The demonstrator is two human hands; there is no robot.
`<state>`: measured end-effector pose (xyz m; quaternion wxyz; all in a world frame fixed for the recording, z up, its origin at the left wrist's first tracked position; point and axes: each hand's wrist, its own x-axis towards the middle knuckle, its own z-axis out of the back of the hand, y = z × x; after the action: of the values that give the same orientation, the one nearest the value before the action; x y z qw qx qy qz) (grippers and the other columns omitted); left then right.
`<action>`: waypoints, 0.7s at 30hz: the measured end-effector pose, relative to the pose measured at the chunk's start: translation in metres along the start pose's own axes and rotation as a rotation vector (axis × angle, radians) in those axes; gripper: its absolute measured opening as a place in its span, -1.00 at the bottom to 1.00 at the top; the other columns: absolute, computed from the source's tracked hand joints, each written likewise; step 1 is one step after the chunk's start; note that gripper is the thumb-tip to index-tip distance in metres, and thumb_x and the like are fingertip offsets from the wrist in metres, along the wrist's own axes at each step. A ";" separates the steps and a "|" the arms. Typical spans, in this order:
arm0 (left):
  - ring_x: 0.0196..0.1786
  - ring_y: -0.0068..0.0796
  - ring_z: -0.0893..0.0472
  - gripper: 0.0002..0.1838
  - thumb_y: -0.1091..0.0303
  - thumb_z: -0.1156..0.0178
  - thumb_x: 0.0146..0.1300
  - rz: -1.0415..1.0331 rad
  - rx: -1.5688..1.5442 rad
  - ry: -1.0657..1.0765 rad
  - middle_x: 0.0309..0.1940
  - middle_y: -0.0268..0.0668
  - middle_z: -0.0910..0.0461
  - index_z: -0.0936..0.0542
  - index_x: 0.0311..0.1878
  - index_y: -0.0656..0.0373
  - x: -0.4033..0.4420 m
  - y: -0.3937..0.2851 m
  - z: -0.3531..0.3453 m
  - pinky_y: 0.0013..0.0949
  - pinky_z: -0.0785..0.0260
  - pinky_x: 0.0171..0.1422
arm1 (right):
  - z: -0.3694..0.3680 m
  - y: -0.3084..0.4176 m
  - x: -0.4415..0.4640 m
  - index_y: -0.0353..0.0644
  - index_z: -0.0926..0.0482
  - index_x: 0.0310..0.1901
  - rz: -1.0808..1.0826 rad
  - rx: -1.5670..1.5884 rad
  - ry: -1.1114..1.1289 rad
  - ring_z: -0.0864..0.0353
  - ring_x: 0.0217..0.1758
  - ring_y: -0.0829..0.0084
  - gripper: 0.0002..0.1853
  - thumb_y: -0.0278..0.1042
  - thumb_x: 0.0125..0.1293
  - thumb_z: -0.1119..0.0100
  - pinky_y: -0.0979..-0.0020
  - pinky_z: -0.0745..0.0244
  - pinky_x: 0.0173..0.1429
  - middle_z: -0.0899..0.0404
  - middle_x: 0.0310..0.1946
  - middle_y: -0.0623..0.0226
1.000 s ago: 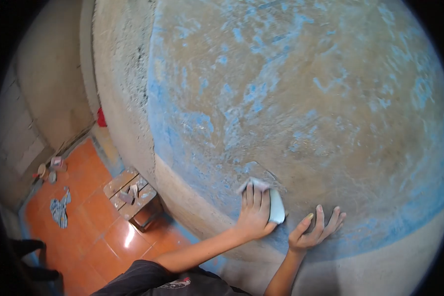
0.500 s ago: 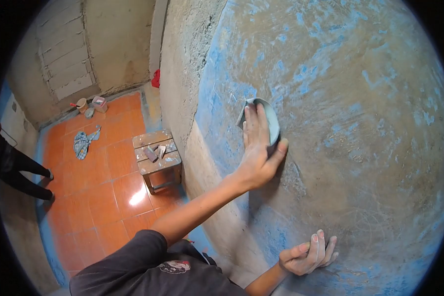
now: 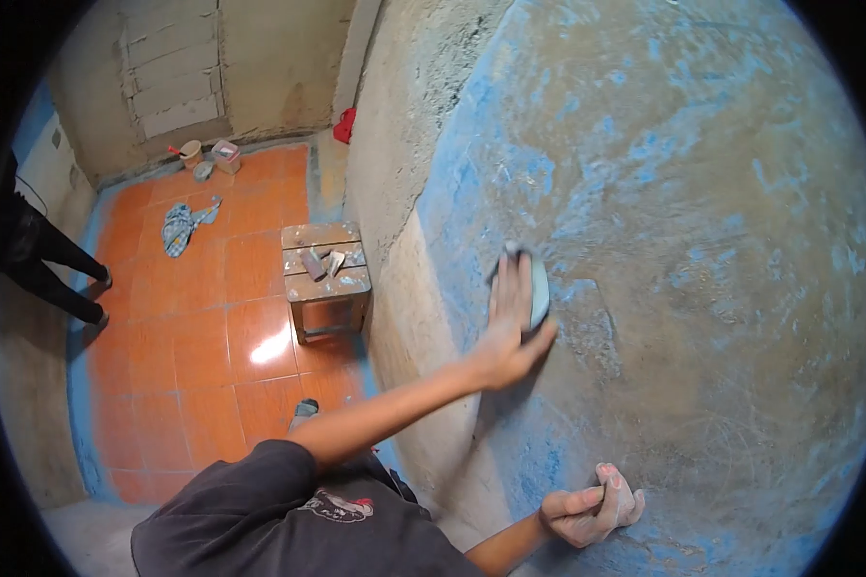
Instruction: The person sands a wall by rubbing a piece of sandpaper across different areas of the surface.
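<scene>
A sandpaper sheet (image 3: 540, 294) is pressed to the blue-streaked wall (image 3: 712, 327) under the nearly straight fingers of the left hand (image 3: 508, 338), having been slid down over the last 0.5 seconds; rubbing appears to have been brought nearer a scuffed patch (image 3: 598, 335). The right hand (image 3: 592, 510), by the wall, has been curled tighter; whether anything is gripped cannot be told. Across the tiled floor (image 3: 197, 356), 2 containers are seen: a beige tub (image 3: 191, 155), red handle (image 3: 176, 150) at its rim, and a pinkish tub (image 3: 226, 158), contents indistinct.
</scene>
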<state>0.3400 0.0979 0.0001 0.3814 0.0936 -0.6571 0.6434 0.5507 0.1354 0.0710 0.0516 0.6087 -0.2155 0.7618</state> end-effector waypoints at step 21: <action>0.63 0.21 0.19 -0.18 0.25 -0.05 0.45 0.137 -0.186 0.007 0.58 0.24 0.15 0.11 0.56 0.46 -0.110 0.007 -0.022 -0.02 0.34 0.67 | -0.003 0.007 0.004 -0.31 -0.59 -0.01 -0.049 -0.104 0.064 -0.57 -0.36 0.41 -0.72 -0.35 0.52 0.11 0.13 -0.24 0.33 -0.68 -0.47 0.41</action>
<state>0.4201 0.0789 -0.0758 0.3460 0.0105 -0.7174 0.6046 0.5448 0.1293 0.0721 0.1086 0.5856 -0.2381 0.7672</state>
